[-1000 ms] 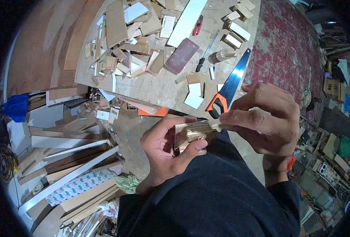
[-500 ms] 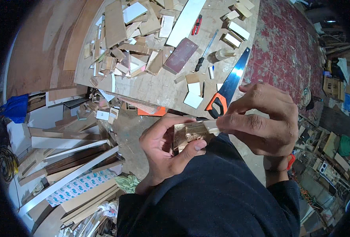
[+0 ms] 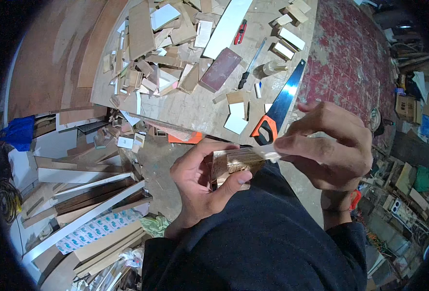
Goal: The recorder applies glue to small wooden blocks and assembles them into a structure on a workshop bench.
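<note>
- Head view: the left hand (image 3: 195,182) has its grip closed around a wooden block (image 3: 220,165), thumb along the near side, fingers behind, at about eight o'clock from the block's middle.
- The right hand (image 3: 328,148), near three o'clock from the block, has its grip pinched at the fingertips on a thin pale piece (image 3: 272,154) — blurred, so its shape is hard to tell.
- That piece reaches the block's right end; whether they touch, I cannot tell.
- Against half a second ago, the right hand and pale piece have shifted slightly toward three o'clock, while the left hand and block barely differ. I judge that the right hand does the moving — the left steadies.
- Outward, on the bench (image 3: 185,112): an orange-handled saw (image 3: 292,89) at one o'clock, a maroon slab (image 3: 221,70) at twelve, wood offcuts (image 3: 188,77) at eleven.
- Long boards (image 3: 91,172) lie at nine.
</note>
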Tool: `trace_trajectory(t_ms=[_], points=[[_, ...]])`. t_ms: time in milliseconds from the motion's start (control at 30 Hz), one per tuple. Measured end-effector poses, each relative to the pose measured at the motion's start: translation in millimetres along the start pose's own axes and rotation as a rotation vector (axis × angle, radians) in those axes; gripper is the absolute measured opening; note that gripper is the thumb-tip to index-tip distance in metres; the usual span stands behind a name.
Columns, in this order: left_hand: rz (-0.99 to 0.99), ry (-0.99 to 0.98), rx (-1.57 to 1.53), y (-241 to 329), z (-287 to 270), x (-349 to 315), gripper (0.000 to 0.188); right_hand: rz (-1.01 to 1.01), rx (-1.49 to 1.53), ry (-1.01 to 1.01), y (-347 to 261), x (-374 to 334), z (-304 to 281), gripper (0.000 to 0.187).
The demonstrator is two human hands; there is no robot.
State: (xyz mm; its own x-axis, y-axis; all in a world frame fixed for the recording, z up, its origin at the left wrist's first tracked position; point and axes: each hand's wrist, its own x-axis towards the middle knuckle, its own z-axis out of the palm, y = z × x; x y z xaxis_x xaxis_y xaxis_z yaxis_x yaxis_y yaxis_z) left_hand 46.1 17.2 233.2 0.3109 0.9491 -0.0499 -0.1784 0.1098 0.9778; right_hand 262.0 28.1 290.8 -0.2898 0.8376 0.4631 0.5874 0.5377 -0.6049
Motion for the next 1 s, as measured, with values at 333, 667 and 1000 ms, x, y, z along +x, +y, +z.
trace_trajectory(t_ms=[333, 667, 1000], points=[[-0.036, 0.005, -0.029, -2, -2, -3, 0.034, 0.089, -0.009, -0.039, -5, -5, -6, 0.025], [-0.018, 0.012, -0.025, 2, 0, -4, 0.035, 0.025, -0.005, -0.086, -1, 1, -2, 0.026], [-0.047, 0.013, -0.03, 3, 1, -5, 0.034, 0.09, 0.004, -0.001, -2, 3, -1, 0.026]])
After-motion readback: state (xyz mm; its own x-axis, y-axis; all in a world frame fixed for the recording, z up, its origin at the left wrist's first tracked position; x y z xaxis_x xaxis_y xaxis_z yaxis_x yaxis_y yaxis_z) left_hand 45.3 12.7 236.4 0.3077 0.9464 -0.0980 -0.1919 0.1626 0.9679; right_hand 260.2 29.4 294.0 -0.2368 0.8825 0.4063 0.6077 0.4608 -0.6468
